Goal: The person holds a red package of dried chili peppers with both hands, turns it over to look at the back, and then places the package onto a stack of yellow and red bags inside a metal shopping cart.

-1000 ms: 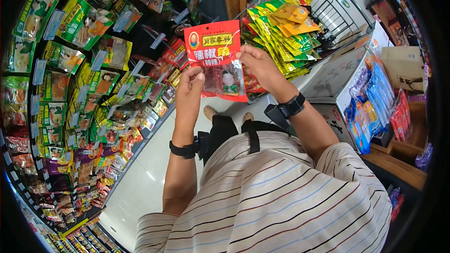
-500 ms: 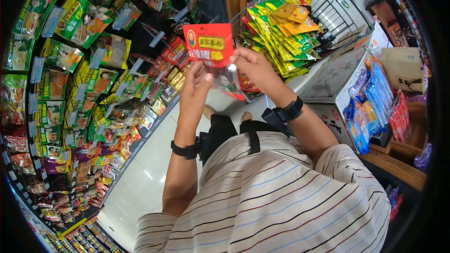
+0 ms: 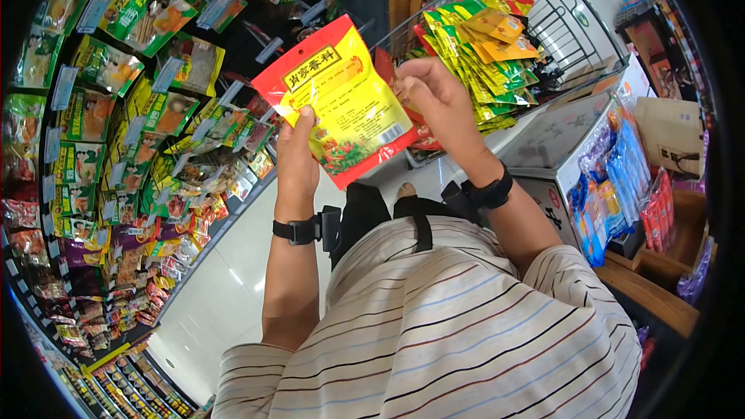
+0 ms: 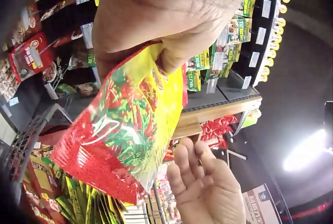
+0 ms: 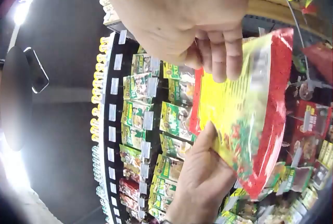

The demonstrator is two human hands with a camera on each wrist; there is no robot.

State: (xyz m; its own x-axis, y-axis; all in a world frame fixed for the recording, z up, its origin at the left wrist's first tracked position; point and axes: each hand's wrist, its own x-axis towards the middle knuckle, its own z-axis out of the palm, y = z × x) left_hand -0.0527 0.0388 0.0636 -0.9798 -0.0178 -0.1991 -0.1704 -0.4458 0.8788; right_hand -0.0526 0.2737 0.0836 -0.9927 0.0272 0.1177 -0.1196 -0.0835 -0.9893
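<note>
My left hand (image 3: 297,157) pinches a red-bordered spice packet (image 3: 353,112) by its lower left edge, thumb on the front. The packet tilts in the head view, its yellow printed back with a barcode facing me. Chilli pictures (image 4: 127,99) show near its bottom in the left wrist view. Close by the packet's right edge is my right hand (image 3: 444,105); its fingers (image 4: 182,159) are loosely bent, and the left wrist view shows them apart from the packet. In the right wrist view these fingers overlap the yellow back.
Hanging racks of green and yellow food packets (image 3: 147,8) with price tags line the left side. A wire shopping cart (image 3: 570,19) ahead on the right carries a pile of yellow-green packets (image 3: 481,62). White boxes (image 3: 555,140) and blue packs (image 3: 613,178) stand at the right.
The packet has turned from its red front to its yellow back and tilted. My right hand has let go of its right edge; my left hand still holds it.
</note>
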